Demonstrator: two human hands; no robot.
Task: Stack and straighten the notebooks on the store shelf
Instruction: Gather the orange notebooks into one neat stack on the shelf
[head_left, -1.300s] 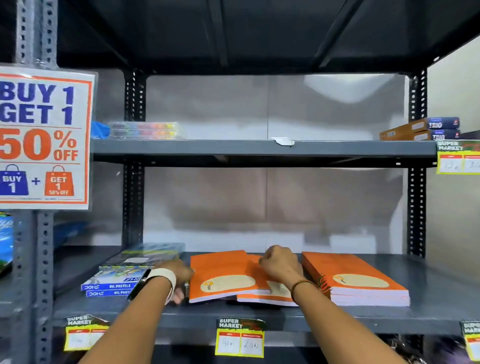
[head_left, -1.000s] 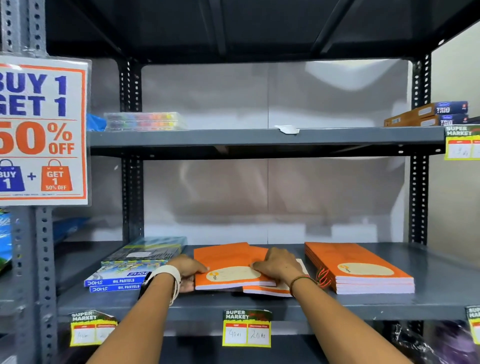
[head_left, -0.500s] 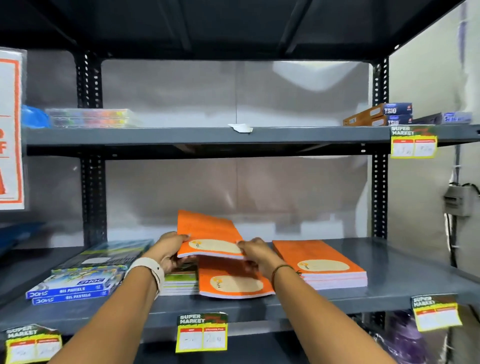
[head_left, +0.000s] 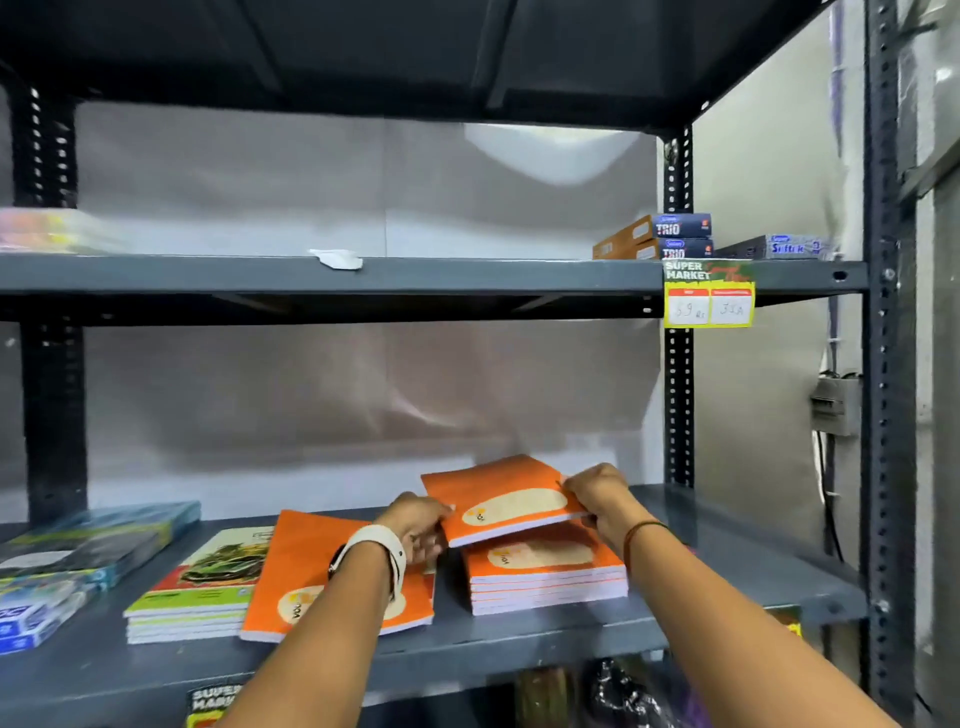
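Notebooks sit on the lower grey metal shelf (head_left: 727, 561) of a dark slotted rack backed by pale sheeting, with yellow price tags (head_left: 709, 293) clipped to the shelf edges. One orange notebook (head_left: 504, 499), glossy with a cream oval label, is held tilted just above the orange stack (head_left: 545, 577), the left hand (head_left: 418, 525) pinching its left edge and the right hand (head_left: 597, 491) gripping its right edge, fingers closed on it. One more orange notebook (head_left: 311, 577) lies alone to the left, partly over a green-covered pile (head_left: 202, 587); the orange stack shows about four.
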